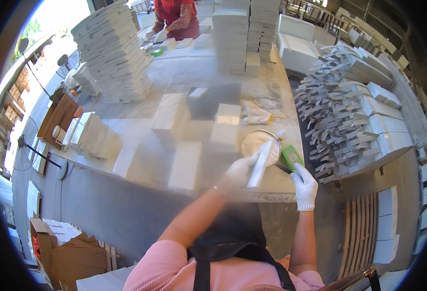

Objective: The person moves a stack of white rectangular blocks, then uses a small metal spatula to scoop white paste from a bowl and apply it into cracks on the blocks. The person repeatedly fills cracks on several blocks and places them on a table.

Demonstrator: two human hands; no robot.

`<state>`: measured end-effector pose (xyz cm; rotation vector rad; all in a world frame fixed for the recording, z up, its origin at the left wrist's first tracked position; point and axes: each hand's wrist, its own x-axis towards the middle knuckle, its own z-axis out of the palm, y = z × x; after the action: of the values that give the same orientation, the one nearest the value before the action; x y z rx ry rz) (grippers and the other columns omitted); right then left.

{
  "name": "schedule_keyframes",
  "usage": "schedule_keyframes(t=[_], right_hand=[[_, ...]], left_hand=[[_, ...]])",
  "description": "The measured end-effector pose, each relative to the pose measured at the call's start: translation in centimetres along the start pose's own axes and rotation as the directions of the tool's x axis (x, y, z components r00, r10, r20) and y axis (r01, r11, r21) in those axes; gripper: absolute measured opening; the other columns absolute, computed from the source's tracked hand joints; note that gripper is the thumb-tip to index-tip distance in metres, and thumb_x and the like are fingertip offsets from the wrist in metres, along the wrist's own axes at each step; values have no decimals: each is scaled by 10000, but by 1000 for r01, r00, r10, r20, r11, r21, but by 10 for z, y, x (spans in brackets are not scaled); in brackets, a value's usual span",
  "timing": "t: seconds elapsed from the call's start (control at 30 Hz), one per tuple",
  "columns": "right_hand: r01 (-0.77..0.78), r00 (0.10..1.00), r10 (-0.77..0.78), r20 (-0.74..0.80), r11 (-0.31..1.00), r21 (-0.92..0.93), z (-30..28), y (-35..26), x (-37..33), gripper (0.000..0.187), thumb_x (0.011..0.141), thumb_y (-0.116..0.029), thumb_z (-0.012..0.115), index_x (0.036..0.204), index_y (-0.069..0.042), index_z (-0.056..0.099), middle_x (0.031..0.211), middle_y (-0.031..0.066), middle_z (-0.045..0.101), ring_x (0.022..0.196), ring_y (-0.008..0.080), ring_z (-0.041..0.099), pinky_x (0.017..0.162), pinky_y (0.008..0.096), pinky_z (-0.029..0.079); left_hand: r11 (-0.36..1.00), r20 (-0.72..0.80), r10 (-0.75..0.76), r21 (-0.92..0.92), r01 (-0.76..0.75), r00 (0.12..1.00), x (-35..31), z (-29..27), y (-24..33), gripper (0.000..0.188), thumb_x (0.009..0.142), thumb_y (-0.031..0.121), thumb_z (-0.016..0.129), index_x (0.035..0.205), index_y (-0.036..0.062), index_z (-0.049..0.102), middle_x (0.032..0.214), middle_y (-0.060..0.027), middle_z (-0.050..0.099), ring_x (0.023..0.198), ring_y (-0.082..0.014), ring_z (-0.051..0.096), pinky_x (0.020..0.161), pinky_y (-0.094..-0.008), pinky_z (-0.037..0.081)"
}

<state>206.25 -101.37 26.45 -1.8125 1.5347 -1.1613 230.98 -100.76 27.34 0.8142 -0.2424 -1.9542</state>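
A white glove covers my left hand (pixel 240 169), which is closed on a thin white stone tile (pixel 260 163). The tile is tilted on edge, its far end over a round pan (pixel 245 141) with a pale rim that holds light powder or paste. My right hand (pixel 304 187), also gloved, has its fingers closed at a green block (pixel 291 157) just right of the pan. A dark flat piece (pixel 283 168) sticks out beside the block toward the tile; whether it belongs to the block I cannot tell.
White stone stacks (pixel 184 165) stand on the dusty table (pixel 271 198), near a loose glove (pixel 256 114). Tall tile stacks (pixel 111 53) rise farther back. A person in red (pixel 177 22) works at the far end. On the right is a pile of stone strips (pixel 330 106); cardboard boxes (pixel 78 257) lie lower left.
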Motion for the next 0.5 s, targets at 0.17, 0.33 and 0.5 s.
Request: schedule_keyframes(t=[0.17, 0.33, 0.5], right_hand=[[-151, 988, 152, 16, 958, 242, -9, 0, -10, 237, 902, -28, 672, 1130, 27, 698, 963, 73, 720, 820, 121, 650, 733, 259, 505], [-259, 966, 235, 112, 830, 494, -2, -18, -18, 188, 964, -79, 626, 1135, -3, 645, 876, 40, 658, 693, 102, 590, 588, 229, 449], [-377, 917, 330, 224, 534, 757, 12, -42, -19, 268, 978, -122, 634, 1217, -6, 608, 925, 55, 634, 712, 118, 561, 608, 235, 451]], left_hand=[[970, 39, 88, 223, -95, 995, -44, 38, 18, 291, 1005, 311, 603, 1158, 70, 658, 942, -9, 674, 748, -141, 644, 669, -297, 539], [765, 280, 252, 529, -368, 926, -77, 54, 53, 441, 975, 265, 651, 1338, 23, 589, 1226, -24, 650, 1110, -115, 600, 922, -294, 501], [399, 243, 349, 835, -378, 905, -98, 49, 75, 412, 991, 268, 590, 1341, 52, 581, 1241, -51, 643, 1081, -141, 601, 970, -310, 471]])
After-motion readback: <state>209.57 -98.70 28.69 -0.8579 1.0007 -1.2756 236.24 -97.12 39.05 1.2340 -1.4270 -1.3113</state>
